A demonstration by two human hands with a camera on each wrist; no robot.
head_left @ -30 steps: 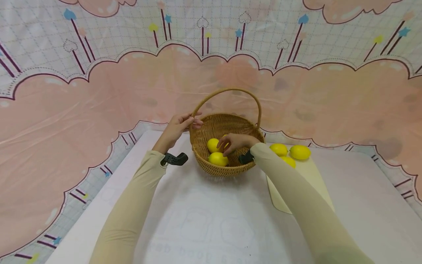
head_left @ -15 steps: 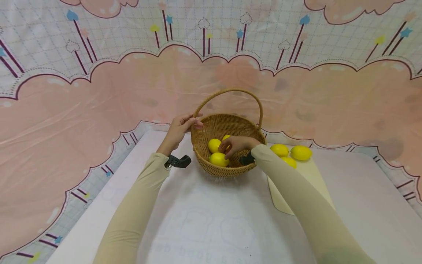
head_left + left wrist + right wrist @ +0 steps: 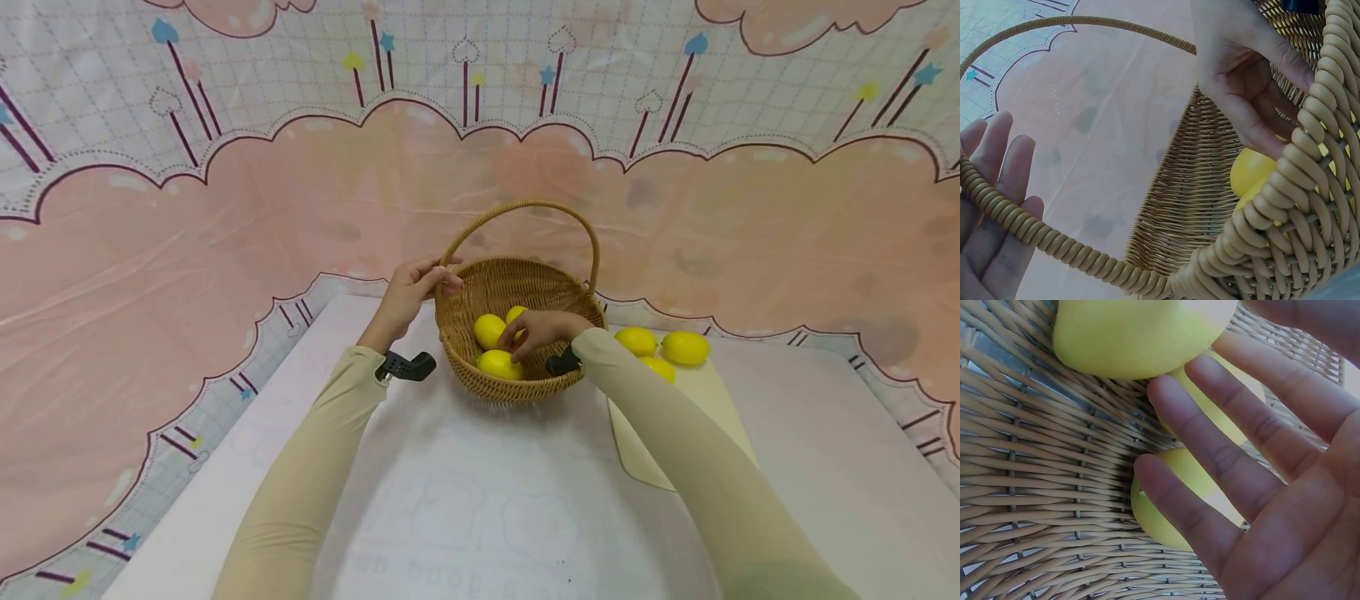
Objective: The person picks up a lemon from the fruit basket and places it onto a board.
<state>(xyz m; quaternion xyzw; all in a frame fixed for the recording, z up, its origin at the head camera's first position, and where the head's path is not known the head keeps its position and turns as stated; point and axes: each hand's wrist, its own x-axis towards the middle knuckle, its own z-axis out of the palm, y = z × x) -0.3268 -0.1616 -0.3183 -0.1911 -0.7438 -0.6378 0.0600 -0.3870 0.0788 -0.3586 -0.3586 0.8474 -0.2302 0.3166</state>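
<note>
A brown wicker basket [image 3: 517, 390] with a tall arched handle [image 3: 1079, 256] stands at the back middle. Three yellow lemons lie inside: a front lemon [image 3: 498, 365], a middle lemon [image 3: 488, 331] and one farther back [image 3: 515, 314], partly behind the right hand. My left hand [image 3: 411, 292] rests at the handle's left base, its fingers extended across the handle in the left wrist view. Inside the basket, my right hand [image 3: 542, 330] hovers palm down over the lemons with loosely bent fingers. The right wrist view shows those fingers spread, fingertips right at the lemons and nothing gripped.
To the right of the basket is a cream board [image 3: 697, 417] bearing three more lemons, one of them [image 3: 686, 347] at its far edge. My right sleeve passes over the board. A patterned pink cloth [image 3: 337, 208] hangs close behind the white table [image 3: 450, 500].
My right hand has lowered and loosened slightly, and more of the back lemon shows beside it. The left hand keeps its place on the handle. The whole view shifts slightly.
</note>
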